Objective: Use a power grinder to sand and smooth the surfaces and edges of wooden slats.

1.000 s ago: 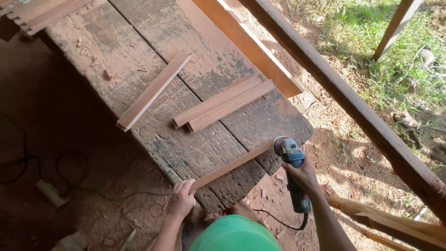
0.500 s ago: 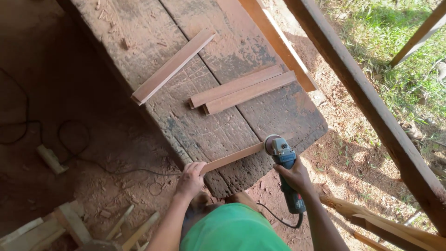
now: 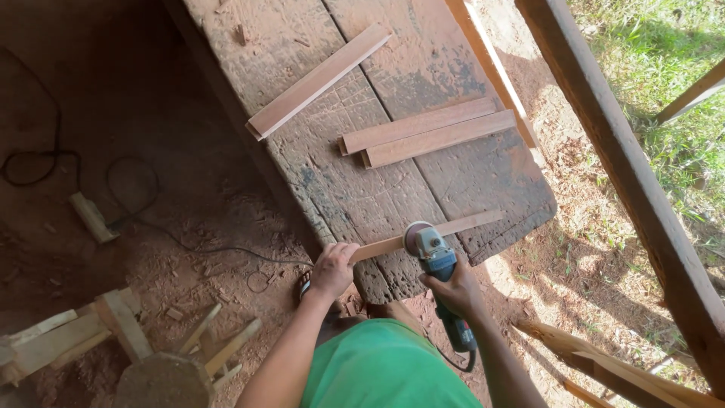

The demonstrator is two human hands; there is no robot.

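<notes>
Two hands, one thin strip, a spinning disc close by

Two bare hands work at the near edge of a scarred plank workbench (image 3: 423,68). The left hand (image 3: 332,268) is closed around the near end of a thin wooden strip (image 3: 453,229), fingers curled over it and pressing it down where it juts past the bench edge. The right hand (image 3: 453,291) is wrapped tight round the body of a blue angle grinder (image 3: 434,253), whose sanding disc sits against the strip, just beside the left hand.

Most of the risk, as I judge it, lies in that closeness. The strip is slim and lies flat with no clamp in sight, held at one end only; if the disc bites or catches an edge, the strip could kick sideways or flip, and the grinder could skate toward the left fingers. One-handed control of the grinder leaves little to resist a sudden jerk.

The grinder's black cable (image 3: 226,249) trails across the dirt floor near the feet, where a snag could tug the tool off line. Three more wooden slats (image 3: 430,134) lie farther up the bench, well apart from the hands. Loose offcuts (image 3: 211,340) lie about the ground beside a stool, a tripping hazard
</notes>
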